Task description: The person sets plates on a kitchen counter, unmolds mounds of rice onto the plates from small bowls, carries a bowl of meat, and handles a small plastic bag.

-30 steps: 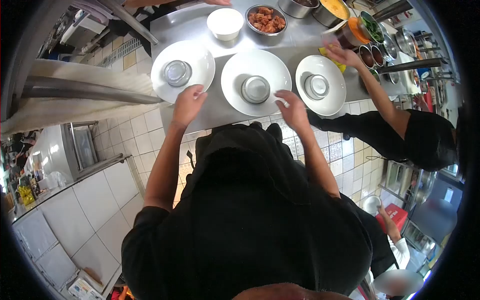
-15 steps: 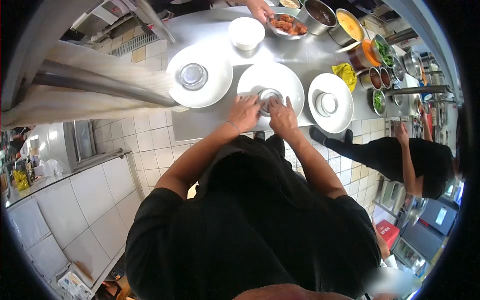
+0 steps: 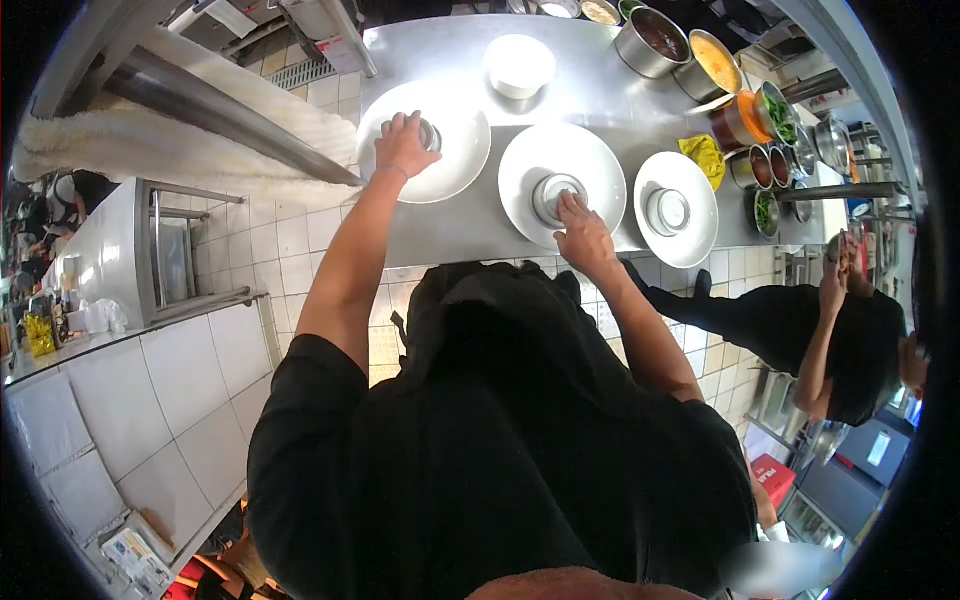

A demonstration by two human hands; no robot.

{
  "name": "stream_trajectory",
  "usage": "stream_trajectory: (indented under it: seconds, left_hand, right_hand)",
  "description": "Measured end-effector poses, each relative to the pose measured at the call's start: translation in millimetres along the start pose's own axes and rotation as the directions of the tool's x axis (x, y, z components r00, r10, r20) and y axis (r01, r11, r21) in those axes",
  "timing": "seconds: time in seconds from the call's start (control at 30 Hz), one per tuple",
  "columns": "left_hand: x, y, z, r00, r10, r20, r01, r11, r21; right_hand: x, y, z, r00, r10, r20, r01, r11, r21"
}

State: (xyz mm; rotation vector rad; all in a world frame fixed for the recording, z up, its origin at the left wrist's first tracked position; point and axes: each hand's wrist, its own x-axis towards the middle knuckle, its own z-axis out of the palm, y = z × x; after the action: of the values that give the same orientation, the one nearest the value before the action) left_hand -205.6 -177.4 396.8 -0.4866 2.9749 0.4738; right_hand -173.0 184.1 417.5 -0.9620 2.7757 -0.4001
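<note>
Three white plates are on the steel counter, each bearing a small round metal mould. On the left plate (image 3: 455, 170), my left hand (image 3: 403, 148) reaches over the left mould (image 3: 431, 136), its fingers curled around the side and hiding most of it. My right hand (image 3: 585, 240) rests its fingertips on the middle mould (image 3: 548, 200), thumb apart at the near rim. That mould sits near the front of the middle plate (image 3: 540, 150). Neither hand touches the right mould (image 3: 669, 212) on the right plate (image 3: 690, 248).
A white bowl (image 3: 520, 64) stands behind the plates on the counter (image 3: 430, 50). Pots of dark sauce (image 3: 653, 35) and yellow liquid (image 3: 716, 60) line the back right, near a yellow cloth (image 3: 703, 162). A co-worker in black (image 3: 850, 340) stands at right.
My left hand has left the middle mould and moved over to the left one. My right hand stays at the middle mould. A co-worker's hand and the bowl of orange-red food are gone from the back.
</note>
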Motion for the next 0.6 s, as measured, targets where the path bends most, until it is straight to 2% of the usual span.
stream_trajectory:
  seconds: [0.03, 0.23, 0.33, 0.43, 0.47, 0.57, 0.6]
  left_hand:
    - [-2, 3, -1, 0.999, -0.012, 0.043, 0.012, 1.0, 0.005]
    - [-30, 6, 2, 1.0, -0.008, -0.011, 0.008, 1.0, 0.022]
    - [-36, 13, 0, 0.974, -0.002, -0.227, 0.011, 0.999, 0.041]
    - [-40, -2, -16, 0.965, 0.204, -0.166, -0.225, 0.967, -0.117]
    - [-42, 1, -27, 0.981, 0.155, 0.121, -0.149, 0.987, -0.052]
    - [-59, -1, -23, 0.96, 0.281, -0.018, -0.275, 0.949, 0.152]
    - [-61, 0, -20, 0.953, 0.302, -0.017, -0.292, 0.932, 0.215]
  right_hand:
    - [-2, 2, 1, 1.0, -0.009, -0.018, 0.009, 1.0, 0.013]
    - [-5, -1, -4, 1.0, 0.009, -0.025, -0.008, 0.999, 0.045]
    - [-6, -2, -5, 1.0, 0.031, -0.003, -0.031, 0.999, 0.031]
    - [-5, 0, -6, 0.999, 0.048, 0.022, -0.048, 0.999, 0.011]
    - [-5, -1, -5, 0.998, 0.054, 0.03, -0.054, 0.999, 0.007]
    - [-2, 0, -6, 0.996, 0.064, 0.061, -0.063, 0.998, -0.011]
    - [-3, 0, -6, 0.995, 0.066, 0.078, -0.064, 0.998, -0.02]
